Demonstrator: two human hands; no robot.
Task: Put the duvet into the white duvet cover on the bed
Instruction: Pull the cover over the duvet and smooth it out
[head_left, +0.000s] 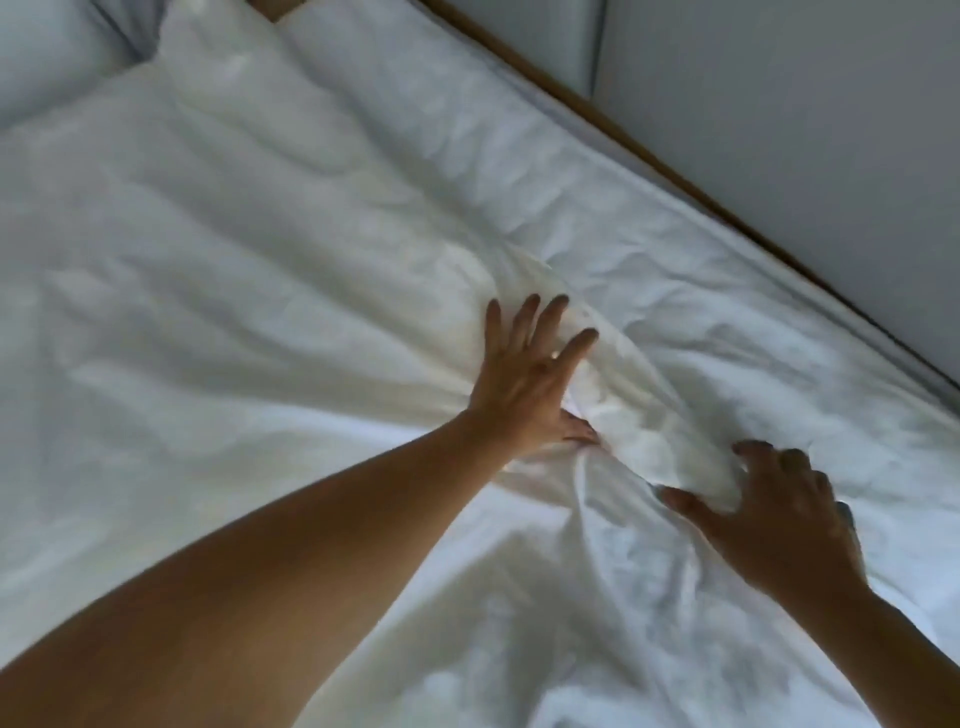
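The white duvet cover lies spread over the bed, puffy on the left where something fills it; the duvet itself is hidden under the fabric. A bunched ridge of cloth runs between my hands. My left hand presses flat on the ridge with straight, spread fingers. My right hand lies on the ridge's lower right end, its fingers bent and its thumb stretched out, pinching a fold of the cover.
The flatter, wrinkled sheet reaches to the bed's right edge. A wooden bed frame runs diagonally there, with a pale wall behind it. A pillow lies at the top left.
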